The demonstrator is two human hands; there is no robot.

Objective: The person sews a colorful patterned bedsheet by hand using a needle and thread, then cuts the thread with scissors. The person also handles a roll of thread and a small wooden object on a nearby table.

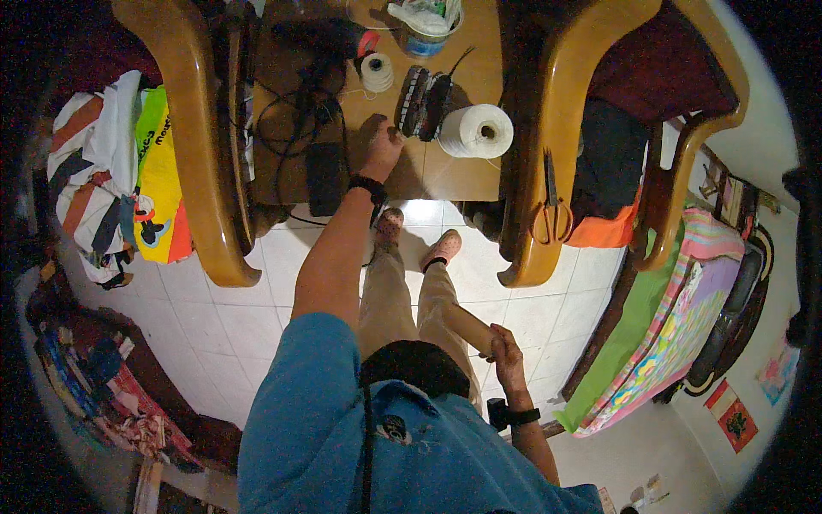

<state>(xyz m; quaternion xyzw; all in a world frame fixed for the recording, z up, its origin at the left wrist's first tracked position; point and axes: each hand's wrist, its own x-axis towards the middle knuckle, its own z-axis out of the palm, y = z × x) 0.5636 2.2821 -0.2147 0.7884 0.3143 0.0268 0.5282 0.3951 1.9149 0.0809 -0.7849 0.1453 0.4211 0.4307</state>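
My left hand (pixel 383 151) reaches over the wooden table (pixel 411 183), its fingers curled. Whether they hold something small cannot be made out. Just right of the fingers lie dark bundles of cord or yarn (pixel 425 103) with pale-edged sides. A large cone of white thread (pixel 475 132) is beside them, and a smaller white spool (pixel 376 72) sits farther back with a loose strand. Low by my right thigh, my right hand (pixel 507 360) grips the end of a long tan piece, likely cardboard (pixel 474 327).
Black cables (pixel 298 122) and a dark box-like device (pixel 324 177) occupy the table's left side. A tub (pixel 427 32) holding a plastic bag stands at the back. Wooden chair arms (pixel 212 160) flank the table; orange-handled scissors (pixel 551 215) rest on the right one (pixel 565 96).
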